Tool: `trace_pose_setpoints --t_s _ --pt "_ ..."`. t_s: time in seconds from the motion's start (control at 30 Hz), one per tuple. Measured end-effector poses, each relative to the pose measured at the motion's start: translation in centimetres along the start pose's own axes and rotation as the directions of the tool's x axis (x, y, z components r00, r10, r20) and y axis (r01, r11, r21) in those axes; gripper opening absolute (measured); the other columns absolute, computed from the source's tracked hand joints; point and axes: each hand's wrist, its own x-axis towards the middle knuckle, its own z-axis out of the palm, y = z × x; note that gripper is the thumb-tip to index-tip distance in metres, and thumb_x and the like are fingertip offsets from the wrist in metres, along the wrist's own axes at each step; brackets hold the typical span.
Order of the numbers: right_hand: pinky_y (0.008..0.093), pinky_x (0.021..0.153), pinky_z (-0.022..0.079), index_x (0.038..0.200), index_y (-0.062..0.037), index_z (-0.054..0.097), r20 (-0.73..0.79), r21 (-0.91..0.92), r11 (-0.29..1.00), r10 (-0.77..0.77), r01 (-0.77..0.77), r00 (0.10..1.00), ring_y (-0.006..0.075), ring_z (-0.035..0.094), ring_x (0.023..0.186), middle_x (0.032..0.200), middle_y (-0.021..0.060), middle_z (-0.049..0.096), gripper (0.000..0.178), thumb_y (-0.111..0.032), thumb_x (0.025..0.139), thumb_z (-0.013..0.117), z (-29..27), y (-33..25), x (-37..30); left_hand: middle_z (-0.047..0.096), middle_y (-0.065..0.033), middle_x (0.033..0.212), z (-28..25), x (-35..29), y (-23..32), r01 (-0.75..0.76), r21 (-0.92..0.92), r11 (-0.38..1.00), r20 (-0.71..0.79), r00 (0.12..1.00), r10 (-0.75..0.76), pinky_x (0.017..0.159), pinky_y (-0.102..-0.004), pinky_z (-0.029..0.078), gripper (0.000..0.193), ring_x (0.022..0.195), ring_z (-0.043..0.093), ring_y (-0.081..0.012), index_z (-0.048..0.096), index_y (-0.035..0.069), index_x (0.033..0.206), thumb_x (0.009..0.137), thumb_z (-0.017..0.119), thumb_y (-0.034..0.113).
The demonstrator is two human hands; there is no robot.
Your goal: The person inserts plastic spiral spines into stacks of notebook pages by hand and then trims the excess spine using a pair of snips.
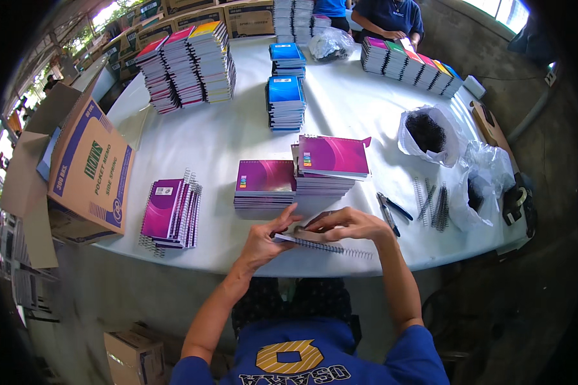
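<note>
Sitting between both hands (pixel 262 242) — notebook (pixel 309 243), wire coil (pixel 357 253) jutting rightward

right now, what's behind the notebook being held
A shorter purple notebook stack on the left and a taller purple notebook stack on the right. The left hand and right hand hide some tabletop there.

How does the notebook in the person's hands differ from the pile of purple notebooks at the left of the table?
The notebook is single; the pile has several.
The notebook has the left hand and right hand on it; the pile lies untouched on the table.
The notebook is seen nearly edge-on; the pile shows a purple cover on top.
Both have wire coils sticking out past their edges.
</note>
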Motion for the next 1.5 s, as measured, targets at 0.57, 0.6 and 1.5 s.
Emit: trace_pose_setpoints --t_s 0.57,0.6,1.5 --pt "0.0369 0.096 0.045 0.121 0.0022 0.067 -0.098 0.128 0.992 -0.005 0.018 0.995 0.0251 0.06 0.111 0.122 0.0161 0.065 0.055 -0.04 0.085 0.068 -0.8 1.1 -0.1 0.06 -0.0126 0.134 1.7 0.3 -1.6 0.001 -0.049 0.999 -0.144 0.99 -0.008 0.096 -0.0294 0.051 0.094 0.117 0.059 -0.0157 0.037 0.015 0.151 0.07 0.082 -0.003" --pt "0.0374 0.098 0.044 0.12 0.002 0.067 -0.065 0.07 0.998 -0.002 0.006 0.998 0.0257 0.06 0.111 0.12 0.0164 0.066 0.054 -0.04 0.086 0.069 -0.7 0.9 -0.2 0.06 -0.0126 0.134 1.8 0.3 -1.8 0.005 -0.049 0.999 -0.148 0.989 -0.012 0.096 -0.0294 0.051 0.094 0.117 0.059 -0.0157 0.037 0.015 0.151 0.07 0.082 -0.003" --pt "0.0438 0.084 0.048 0.131 -0.0064 0.057 -0.725 -0.689 0.421 -0.409 -0.59 0.554 0.0339 0.057 0.1 0.107 0.0195 0.058 0.046 0.001 0.085 0.059 3.7 4.5 -7.0 0.059 -0.0123 0.134 1.4 -4.9 1.3 -0.034 0.829 0.558 -0.134 0.957 0.257 0.106 -0.056 0.037 0.058 0.125 0.054 -0.0368 0.044 0.011 0.146 0.096 0.055 0.04"
